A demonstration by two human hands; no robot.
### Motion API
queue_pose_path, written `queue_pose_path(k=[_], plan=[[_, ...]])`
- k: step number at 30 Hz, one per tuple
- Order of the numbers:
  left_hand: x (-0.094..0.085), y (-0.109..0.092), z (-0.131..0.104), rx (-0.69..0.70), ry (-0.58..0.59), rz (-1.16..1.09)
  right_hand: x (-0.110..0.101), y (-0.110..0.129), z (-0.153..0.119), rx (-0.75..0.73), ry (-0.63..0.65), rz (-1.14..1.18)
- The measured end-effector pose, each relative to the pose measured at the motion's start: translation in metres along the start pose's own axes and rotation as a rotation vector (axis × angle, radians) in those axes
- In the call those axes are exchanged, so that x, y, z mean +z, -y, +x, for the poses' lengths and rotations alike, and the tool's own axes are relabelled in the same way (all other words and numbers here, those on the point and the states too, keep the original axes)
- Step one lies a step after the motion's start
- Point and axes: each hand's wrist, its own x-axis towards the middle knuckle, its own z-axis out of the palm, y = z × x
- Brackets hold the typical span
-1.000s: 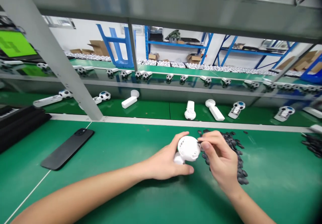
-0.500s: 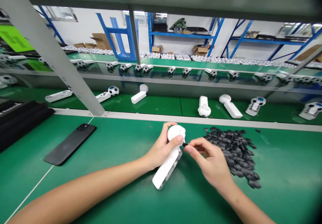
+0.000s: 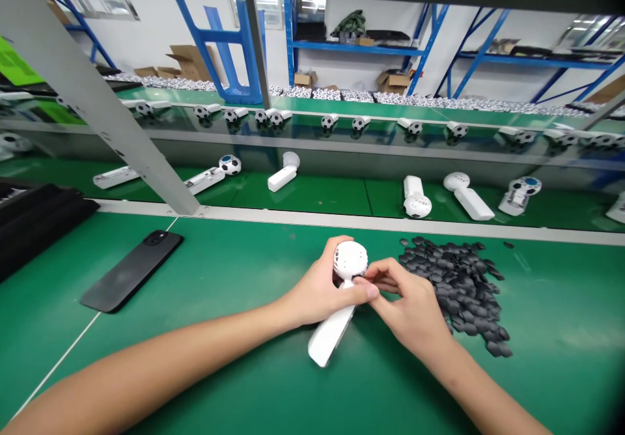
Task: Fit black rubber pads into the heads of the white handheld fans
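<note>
Nearest, the handle of the white device is tilted above or resting on the green surface — which of these, I cannot tell. Its long axis runs slantwise: the free end points toward the person and a little to the left, the round head points away and to the right. The left hand grasps the device around its neck and head. The right hand has its fingertips bent together at the head's right edge; whether they pinch something is hidden. The device is assembled as head and handle, but the work at this edge seems unfinished, and many black pieces remain loose beside the right hand. Farther, past a pale rail, other white devices lie on a green strip.
</note>
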Motion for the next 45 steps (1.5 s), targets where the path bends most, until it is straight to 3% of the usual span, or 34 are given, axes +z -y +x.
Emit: queue_pose_path(k=[9, 14, 20, 24, 26, 28, 30, 33, 36, 40, 45], plan=[[-0.003, -0.001, 0.001, -0.085, -0.032, -0.029, -0.003, -0.001, 0.002, 0.036, 0.025, 0.008], [0.0, -0.001, 0.0, 0.004, -0.024, 0.029, -0.002, -0.005, 0.003, -0.03, 0.021, -0.027], [0.001, -0.004, -0.002, 0.012, -0.034, 0.055, -0.002, -0.013, 0.0, -0.078, 0.051, -0.138], [0.002, -0.003, -0.001, 0.006, 0.011, -0.029, -0.012, -0.005, 0.004, -0.177, 0.118, -0.201], [0.001, -0.002, 0.0, -0.026, 0.043, -0.083, -0.028, -0.002, 0.01, -0.201, 0.211, -0.23], [-0.001, -0.001, 0.001, -0.084, 0.077, -0.11, -0.056, -0.008, 0.018, -0.16, 0.204, -0.266], [-0.004, -0.002, 0.0, -0.148, 0.11, -0.135, -0.095, -0.026, 0.023, -0.053, 0.013, -0.35], [-0.008, -0.008, -0.002, -0.212, 0.124, -0.186, -0.159, -0.07, 0.023, 0.222, -0.301, -0.636], [-0.009, -0.016, -0.002, -0.254, 0.102, -0.194, -0.204, -0.114, 0.015, 0.341, -0.316, -0.724], [-0.008, -0.022, 0.0, -0.259, 0.064, -0.181, -0.221, -0.146, 0.009, 0.382, -0.23, -0.773], [-0.002, -0.024, -0.002, -0.266, 0.0, -0.16, -0.22, -0.158, 0.011, 0.408, -0.191, -0.846]])
